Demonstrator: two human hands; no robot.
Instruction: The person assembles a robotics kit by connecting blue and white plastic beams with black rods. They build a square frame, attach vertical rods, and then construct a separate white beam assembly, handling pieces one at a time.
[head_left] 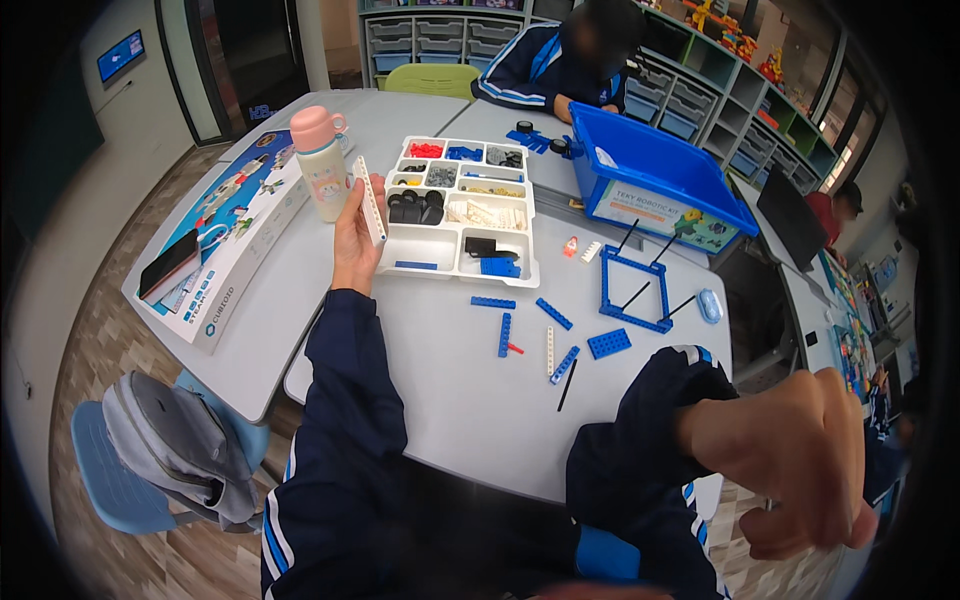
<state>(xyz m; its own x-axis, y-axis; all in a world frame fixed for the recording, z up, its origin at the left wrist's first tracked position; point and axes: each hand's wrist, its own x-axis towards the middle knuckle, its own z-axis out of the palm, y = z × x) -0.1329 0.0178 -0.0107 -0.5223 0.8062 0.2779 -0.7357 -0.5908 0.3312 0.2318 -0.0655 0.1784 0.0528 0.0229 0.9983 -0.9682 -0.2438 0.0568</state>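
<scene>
My left hand (356,238) grips a long white toy beam (369,200) with a row of holes, held tilted beside the white sorting tray (387,262). At the lower right my right hand (785,450) is raised off the table, its fingers curled in; whatever they may hold is hidden. Between the hands lie loose blue beams (554,313), a blue plate (609,344), a white beam (550,352), a black rod (567,385) and a blue beam with a red peg (505,335). Farther right stands a blue frame (605,282) with black rods sticking up.
A pink-capped bottle (322,180) stands left of the tray, by a kit box (240,225) with a phone (170,264) on it. A large blue bin (640,185) sits at the far right, near another person (540,62). A grey backpack (170,440) rests on a chair.
</scene>
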